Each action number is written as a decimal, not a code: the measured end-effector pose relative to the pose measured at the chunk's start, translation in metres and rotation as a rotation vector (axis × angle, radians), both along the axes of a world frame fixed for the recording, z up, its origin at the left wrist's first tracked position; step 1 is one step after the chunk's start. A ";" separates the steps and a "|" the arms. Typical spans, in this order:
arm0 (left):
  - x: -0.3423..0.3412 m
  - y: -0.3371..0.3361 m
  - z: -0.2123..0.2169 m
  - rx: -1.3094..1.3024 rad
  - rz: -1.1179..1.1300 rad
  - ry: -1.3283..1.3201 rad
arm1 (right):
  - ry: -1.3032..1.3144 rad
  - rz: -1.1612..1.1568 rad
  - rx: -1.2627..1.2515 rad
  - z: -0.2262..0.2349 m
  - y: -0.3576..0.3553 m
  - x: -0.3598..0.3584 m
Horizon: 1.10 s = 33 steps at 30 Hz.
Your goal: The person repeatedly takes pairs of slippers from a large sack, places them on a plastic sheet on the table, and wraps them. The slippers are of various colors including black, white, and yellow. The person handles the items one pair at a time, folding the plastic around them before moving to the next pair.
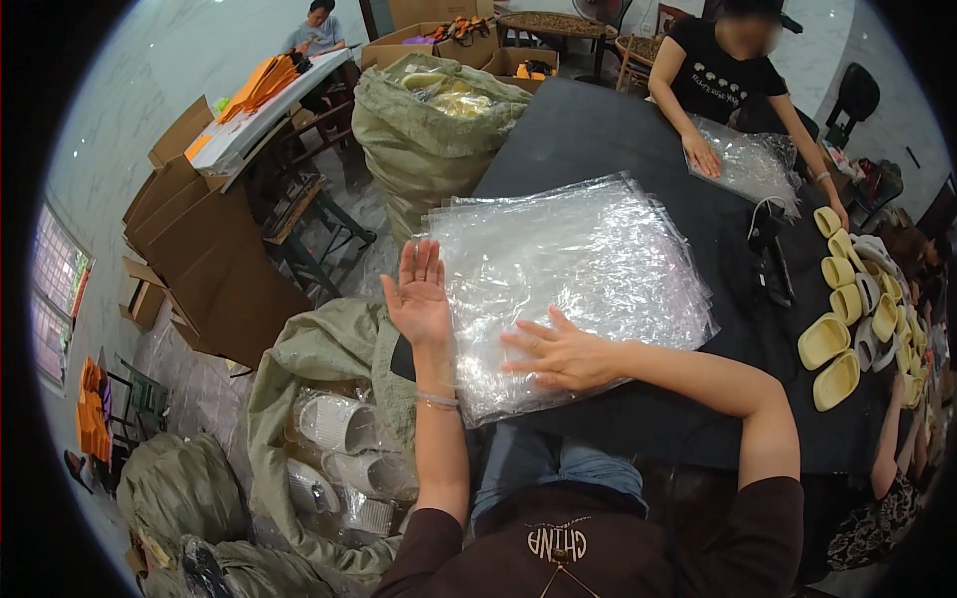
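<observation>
a: where did the stack of clear plastic bags [578,239] lie?

b: flat on the black table [563,125], right in front of the person, its left edge just beside the left hand [421,304].

a: and the fingers?

b: the left ones were straight and close together, thumb out, palm turned up, with nothing in them that i could see. the right hand [566,354] lay palm down on the stack, fingers spread, gripping nothing visible.

a: how did you judge the bags would handle?

b: each looked thin, light and limp, probably slippery against its neighbours, so the pile seemed apt to slide and fan out.

a: best hold?

b: for one bag, i'd have pinched a loose corner while a flat palm steadied the rest; for the whole pile, two opposite edges, supported underneath.
</observation>
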<state>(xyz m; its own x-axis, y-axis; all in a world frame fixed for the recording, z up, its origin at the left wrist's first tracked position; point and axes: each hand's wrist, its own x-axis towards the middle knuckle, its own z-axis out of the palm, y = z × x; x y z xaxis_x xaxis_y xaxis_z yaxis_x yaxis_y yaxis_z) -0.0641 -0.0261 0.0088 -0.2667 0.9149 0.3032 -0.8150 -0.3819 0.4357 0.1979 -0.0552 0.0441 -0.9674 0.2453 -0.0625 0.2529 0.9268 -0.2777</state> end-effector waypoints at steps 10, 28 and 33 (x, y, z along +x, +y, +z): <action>0.043 -0.049 0.003 -0.132 0.455 2.235 | 0.261 -0.084 -0.513 -0.018 0.030 0.007; 0.036 -0.093 -0.012 -0.150 0.984 1.471 | 0.241 -0.671 0.287 -0.053 0.104 0.006; 0.001 -0.172 -0.035 -0.590 1.147 1.315 | 0.329 -0.697 0.173 -0.056 0.108 0.011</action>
